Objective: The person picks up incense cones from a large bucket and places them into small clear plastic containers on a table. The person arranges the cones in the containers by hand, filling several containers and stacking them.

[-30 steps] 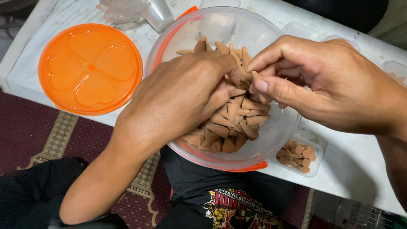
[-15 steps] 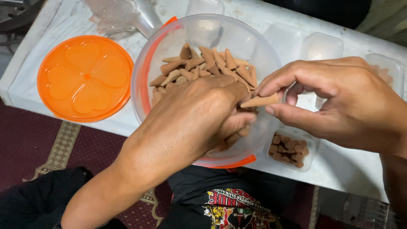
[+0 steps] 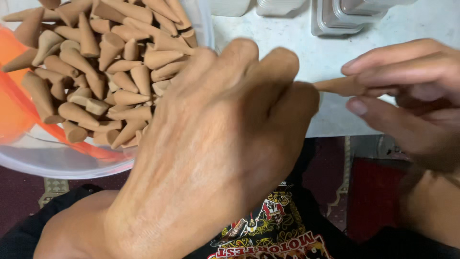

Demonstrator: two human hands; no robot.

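The left hand (image 3: 225,158) fills the middle of the frame, back toward the camera, fingers curled loosely with the knuckles pointing to the upper right; whether anything lies in its palm cannot be told, because the back of the hand hides it. At the right edge the right hand (image 3: 407,96) pinches a single brown cone (image 3: 338,85) between thumb and forefinger, the cone lying nearly level with its narrow end pointing left, just beside the left hand's fingertips. The remaining fingers of the right hand are bent loosely below the pinch. In the upper left sits a clear plastic bowl (image 3: 62,165) with an orange band showing through its wall, holding a heap of cones (image 3: 96,62) of the same brown colour, jumbled in all directions. The left hand covers the bowl's right rim and blocks the view of that side of the heap. The bowl rests on a white table (image 3: 297,38), whose bare top shows between the two hands. Along the top edge, right of centre, stand clear plastic containers (image 3: 345,17), cut off by the frame. Below the table edge, a black printed shirt (image 3: 278,230) shows at the bottom centre, and a dark red carpet (image 3: 369,192) lies to the right of it.
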